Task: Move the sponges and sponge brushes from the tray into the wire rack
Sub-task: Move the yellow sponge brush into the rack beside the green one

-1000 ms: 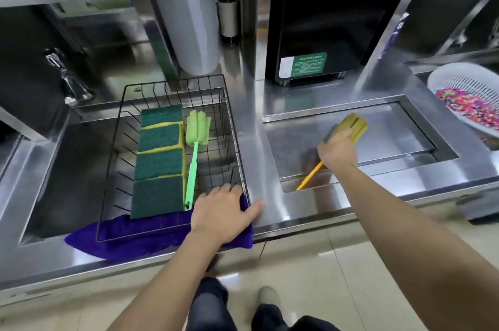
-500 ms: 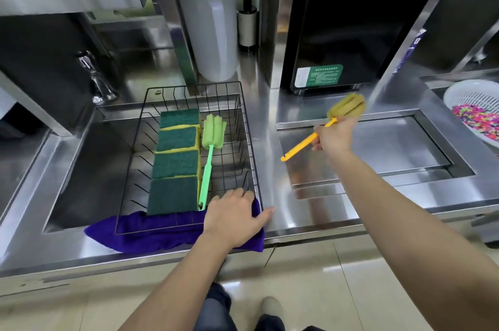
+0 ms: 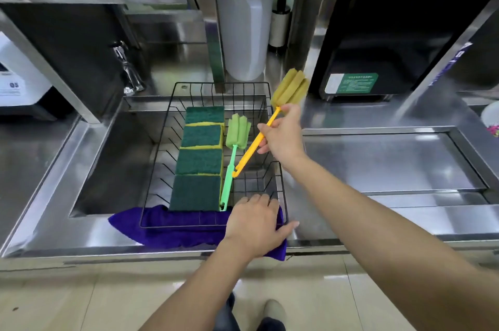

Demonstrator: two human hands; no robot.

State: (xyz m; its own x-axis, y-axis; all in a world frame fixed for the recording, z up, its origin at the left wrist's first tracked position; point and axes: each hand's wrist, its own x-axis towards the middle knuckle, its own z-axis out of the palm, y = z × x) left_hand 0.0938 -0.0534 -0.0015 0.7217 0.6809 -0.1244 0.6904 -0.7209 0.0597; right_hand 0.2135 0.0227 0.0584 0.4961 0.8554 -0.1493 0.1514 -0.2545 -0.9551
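A black wire rack (image 3: 280, 182) sits over the sink on a purple cloth (image 3: 172, 230). Inside it, several green-and-yellow sponges (image 3: 199, 161) lie in a row along the left, and a green sponge brush (image 3: 232, 157) lies beside them. My right hand (image 3: 282, 136) grips the handle of a yellow sponge brush (image 3: 290, 90), held tilted above the rack's right side with its head up at the back. My left hand (image 3: 253, 225) rests flat on the rack's front right corner and the cloth. The steel tray (image 3: 469, 157) at the right shows nothing in it.
A tap (image 3: 127, 71) stands at the sink's back left. Behind the rack are a white jug (image 3: 245, 30) and a pump bottle (image 3: 280, 22). A black machine (image 3: 391, 28) stands at the back right. A white colander (image 3: 491, 117) shows at the right edge.
My right hand lifted the yellow sponge brush out of the tray and carried it left, over the rack's right side. My left hand stayed on the rack's front corner.
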